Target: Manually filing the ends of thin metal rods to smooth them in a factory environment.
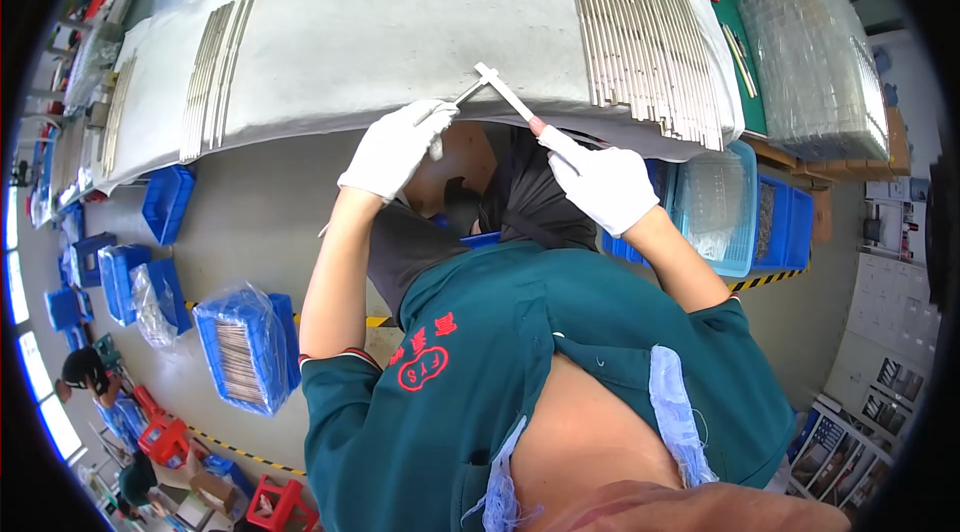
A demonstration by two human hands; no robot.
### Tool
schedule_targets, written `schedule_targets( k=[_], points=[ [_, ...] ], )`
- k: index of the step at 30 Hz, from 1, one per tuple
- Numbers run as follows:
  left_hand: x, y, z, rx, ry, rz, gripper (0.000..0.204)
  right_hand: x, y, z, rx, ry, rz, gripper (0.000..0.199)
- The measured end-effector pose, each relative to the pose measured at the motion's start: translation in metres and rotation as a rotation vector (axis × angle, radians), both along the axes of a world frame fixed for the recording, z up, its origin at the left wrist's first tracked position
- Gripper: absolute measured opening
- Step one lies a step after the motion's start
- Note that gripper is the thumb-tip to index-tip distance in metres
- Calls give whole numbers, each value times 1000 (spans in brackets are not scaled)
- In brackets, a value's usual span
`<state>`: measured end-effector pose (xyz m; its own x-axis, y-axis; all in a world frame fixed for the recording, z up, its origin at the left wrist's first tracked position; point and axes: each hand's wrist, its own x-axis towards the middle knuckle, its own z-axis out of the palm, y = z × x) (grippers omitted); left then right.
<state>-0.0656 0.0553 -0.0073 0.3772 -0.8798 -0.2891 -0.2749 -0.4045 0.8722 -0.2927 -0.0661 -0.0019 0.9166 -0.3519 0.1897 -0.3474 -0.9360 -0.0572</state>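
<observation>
Both hands wear white gloves and meet at the near edge of the workbench point(400, 22), which is covered by a pale grey sheet. The left hand point(397, 147) is closed around the lower end of a slim metal rod point(462, 95), gripping it between thumb and fingers; the rod rises at a slant toward the upper right. The right hand point(603, 182) is closed on the red handle of a flat metal tool point(510, 100), index finger laid along the handle, with the blade slanting toward the upper left. The tip of the blade and the upper end of the rod touch just above the bench edge, between the two hands. On the sheet, well to the right of the hands, lies a wide row of metal bars point(645, 42), set side by side. A smaller row of bars point(212, 67) lies on the left of the sheet, well apart from the hands. A light blue crate point(725, 207) stands below the bench near the right forearm. On the floor to the left stands a blue bin with bagged parts point(240, 347).
</observation>
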Motion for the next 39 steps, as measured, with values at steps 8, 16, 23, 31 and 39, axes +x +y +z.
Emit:
schedule_targets(
  k=[8, 16, 23, 31, 39],
  points=[
    [-8, 9, -22, -142, -885, -153, 28, 20, -4, -2, -81, -106, 57, 50],
    [-10, 7, -21, -98, -726, -108, 26, 2, 1, -11, -69, 63, -10, 47],
    [-12, 9, -26, -214, -848, -56, 26, 0, 6, -15, -129, 9, 12, 42],
    [-12, 6, -19, -87, -757, -113, 27, 19, -3, -19, -106, -73, -24, 42],
    [-9, 5, -15, -54, -692, -110, 27, -3, 12, -10, -106, -9, -28, 48]
  ],
)
